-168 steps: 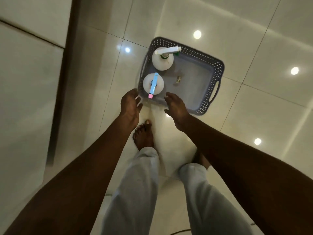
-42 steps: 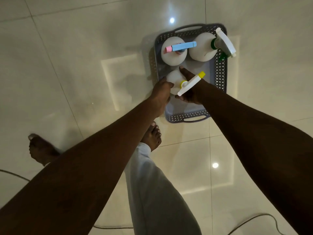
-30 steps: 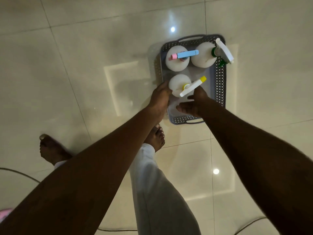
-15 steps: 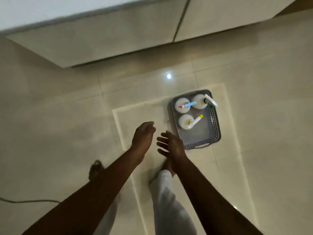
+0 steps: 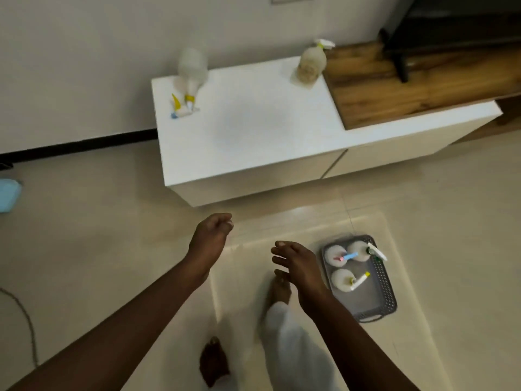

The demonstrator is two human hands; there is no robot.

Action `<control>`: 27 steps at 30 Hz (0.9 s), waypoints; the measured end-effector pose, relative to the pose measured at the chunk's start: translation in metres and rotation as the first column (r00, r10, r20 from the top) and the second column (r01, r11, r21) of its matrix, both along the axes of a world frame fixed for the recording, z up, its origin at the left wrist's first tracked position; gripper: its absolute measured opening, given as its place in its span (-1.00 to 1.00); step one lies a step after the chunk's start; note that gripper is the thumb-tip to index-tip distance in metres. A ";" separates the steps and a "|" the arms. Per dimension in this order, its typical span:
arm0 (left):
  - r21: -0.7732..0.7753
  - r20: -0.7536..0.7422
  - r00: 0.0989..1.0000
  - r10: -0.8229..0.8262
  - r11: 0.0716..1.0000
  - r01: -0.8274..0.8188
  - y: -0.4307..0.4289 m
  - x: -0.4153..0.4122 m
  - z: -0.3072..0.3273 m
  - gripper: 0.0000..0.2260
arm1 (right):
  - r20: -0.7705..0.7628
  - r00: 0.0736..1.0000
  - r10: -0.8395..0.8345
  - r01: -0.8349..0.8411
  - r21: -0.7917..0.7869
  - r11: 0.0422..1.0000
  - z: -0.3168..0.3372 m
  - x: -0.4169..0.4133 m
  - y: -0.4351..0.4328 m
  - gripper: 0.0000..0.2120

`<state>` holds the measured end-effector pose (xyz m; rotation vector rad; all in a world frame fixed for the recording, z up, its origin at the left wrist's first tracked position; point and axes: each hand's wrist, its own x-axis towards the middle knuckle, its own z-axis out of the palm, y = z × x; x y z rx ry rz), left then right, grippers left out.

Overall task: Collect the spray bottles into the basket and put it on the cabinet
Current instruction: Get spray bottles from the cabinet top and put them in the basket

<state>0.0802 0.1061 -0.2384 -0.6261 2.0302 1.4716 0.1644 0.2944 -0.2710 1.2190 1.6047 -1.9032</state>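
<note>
**A:** Since half a second ago your view has tipped up: the low white cabinet (image 5: pixel 253 131) with its wood-topped right section now fills the upper middle of the frame, and the grey perforated plastic basket (image 5: pixel 386 294) has slid to the lower right.

**B:** Hands?

**A:** Both off the basket, both empty. Your left hand (image 5: pixel 210 241) sits centre frame, fingers loosely curled in, gripping nothing. Your right hand (image 5: pixel 300 266) is just left of the basket, fingers spread, not touching it.

**B:** Basket contents?

**A:** Three white round spray bottles, upright, on the tiled floor (image 5: pixel 98 235). Blue-and-pink-nozzle bottle (image 5: pixel 337 255) and green-collar white-trigger bottle (image 5: pixel 359 251) side by side at the far end; yellow-tipped bottle (image 5: pixel 345 279) just behind them, nearer you. The near half of the basket holds nothing.

**B:** Anything left outside?

**A:** Two on the cabinet top. A clear bottle with a yellow-and-blue sprayer (image 5: pixel 189 80) lies on its side at the upper-left corner, blurred. A beige bottle with a white trigger (image 5: pixel 310 63) stands upright near the wood section, upper middle. Well apart from each other.

**B:** Rest?

**A:** Your bare feet and pale trousers at bottom centre. Pale blue object (image 5: pixel 8 193) at the left edge, can't tell what.
</note>
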 end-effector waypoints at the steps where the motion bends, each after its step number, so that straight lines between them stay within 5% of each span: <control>1: -0.003 -0.011 1.000 0.009 1.000 -0.009 -0.006 -0.013 0.008 -0.74 | -0.014 1.000 -0.001 0.001 0.011 1.000 0.007 -0.010 0.001 -0.82; 11: 0.012 -0.042 0.999 0.025 1.000 -0.025 0.010 -0.149 0.041 -0.80 | -0.098 0.994 -0.051 0.055 0.037 0.998 0.023 -0.139 0.066 -0.87; 27: 0.148 -0.031 0.992 -0.125 0.981 0.129 0.178 -0.375 -0.001 -0.80 | -0.217 0.957 -0.190 0.207 0.056 0.977 0.015 -0.379 0.191 -0.67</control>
